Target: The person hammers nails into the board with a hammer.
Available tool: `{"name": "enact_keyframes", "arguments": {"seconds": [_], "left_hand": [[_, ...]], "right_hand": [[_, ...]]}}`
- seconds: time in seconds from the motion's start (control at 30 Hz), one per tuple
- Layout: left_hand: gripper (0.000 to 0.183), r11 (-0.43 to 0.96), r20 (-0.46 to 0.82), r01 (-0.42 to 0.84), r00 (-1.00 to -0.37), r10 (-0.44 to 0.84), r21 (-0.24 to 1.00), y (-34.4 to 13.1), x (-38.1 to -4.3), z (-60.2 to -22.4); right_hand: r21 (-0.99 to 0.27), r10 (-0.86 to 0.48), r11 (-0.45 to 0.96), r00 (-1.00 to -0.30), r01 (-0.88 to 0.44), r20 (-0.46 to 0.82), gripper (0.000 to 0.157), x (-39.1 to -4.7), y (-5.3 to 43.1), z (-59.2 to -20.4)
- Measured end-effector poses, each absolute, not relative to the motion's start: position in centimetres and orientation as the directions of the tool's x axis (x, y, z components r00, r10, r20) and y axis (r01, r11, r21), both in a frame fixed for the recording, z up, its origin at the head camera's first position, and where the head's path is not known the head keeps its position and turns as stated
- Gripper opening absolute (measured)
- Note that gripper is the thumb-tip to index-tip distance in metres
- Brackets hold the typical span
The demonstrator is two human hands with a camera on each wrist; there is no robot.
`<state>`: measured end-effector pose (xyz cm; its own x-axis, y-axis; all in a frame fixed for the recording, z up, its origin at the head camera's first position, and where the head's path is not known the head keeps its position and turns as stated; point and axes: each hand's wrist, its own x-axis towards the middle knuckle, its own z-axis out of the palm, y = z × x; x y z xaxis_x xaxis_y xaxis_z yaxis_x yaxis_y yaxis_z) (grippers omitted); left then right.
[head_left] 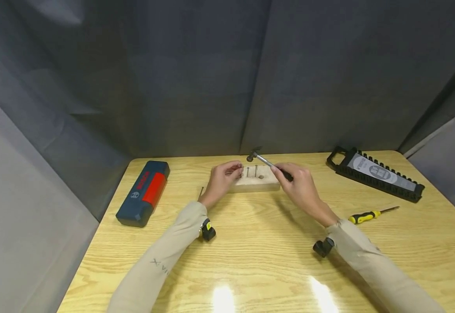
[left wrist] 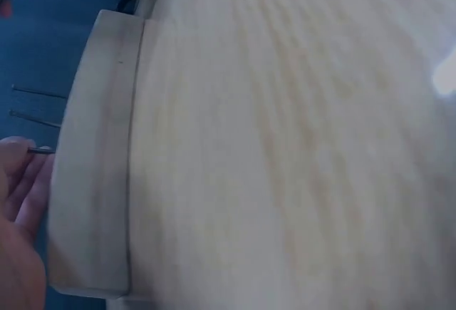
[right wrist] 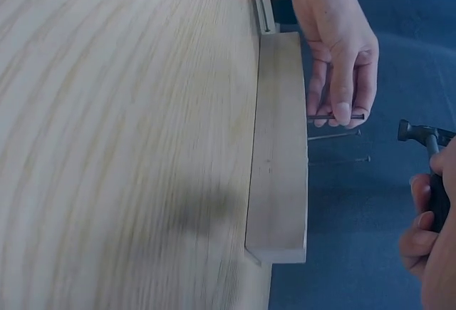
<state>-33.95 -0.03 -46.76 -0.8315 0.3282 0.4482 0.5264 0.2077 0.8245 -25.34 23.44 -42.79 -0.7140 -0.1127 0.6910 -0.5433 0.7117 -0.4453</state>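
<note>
A pale wooden block (head_left: 256, 188) lies on the table. My left hand (head_left: 220, 181) pinches a nail (right wrist: 318, 117) between thumb and fingers, upright with its lower end at the block's top face. Beside it, two more nails stand in the block, one nearer (right wrist: 335, 136) and one farther along (right wrist: 343, 160). My right hand (head_left: 300, 184) grips a small claw hammer (head_left: 265, 161) by its black handle. The hammer head hangs above the block, apart from the nails.
On the left lies a dark blue and red Bosch case (head_left: 143, 193). A loose nail (head_left: 201, 192) lies by my left wrist. To the right are a black toothed tool rack (head_left: 380, 174) and a yellow-and-black screwdriver (head_left: 364, 217). A dark curtain (head_left: 188, 87) stands behind the wooden table (head_left: 258, 256).
</note>
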Motion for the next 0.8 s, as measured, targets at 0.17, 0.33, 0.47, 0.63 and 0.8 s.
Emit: {"name": "enact_keyframes", "arguments": {"seconds": [0.17,0.33,0.47,0.63,0.8], "left_hand": [[0.019,0.174,0.467,0.526,-0.835,0.29,0.833,0.1,-34.0,-47.6],[0.017,0.149,0.472,0.521,-0.838,0.273,0.84,0.1,-33.8,-47.9],[0.016,0.139,0.477,0.522,-0.839,0.264,0.841,0.0,-33.8,-48.3],[0.015,0.117,0.488,0.529,-0.833,0.26,0.841,0.1,-33.9,-48.3],[0.016,0.114,0.48,0.524,-0.834,0.273,0.844,-0.1,-34.0,-48.3]], "right_hand": [[-0.438,-0.145,0.721,-0.734,-0.537,0.663,0.019,-25.6,22.9,-43.1],[-0.431,-0.138,0.716,-0.717,-0.549,0.683,0.018,-25.6,22.3,-42.8],[-0.447,-0.112,0.71,-0.714,-0.545,0.691,0.017,-25.6,21.7,-42.5],[-0.398,-0.166,0.759,-0.745,-0.515,0.646,0.019,-25.4,21.5,-42.6],[-0.37,-0.147,0.729,-0.659,-0.576,0.738,0.013,-25.2,21.3,-41.9]]}}
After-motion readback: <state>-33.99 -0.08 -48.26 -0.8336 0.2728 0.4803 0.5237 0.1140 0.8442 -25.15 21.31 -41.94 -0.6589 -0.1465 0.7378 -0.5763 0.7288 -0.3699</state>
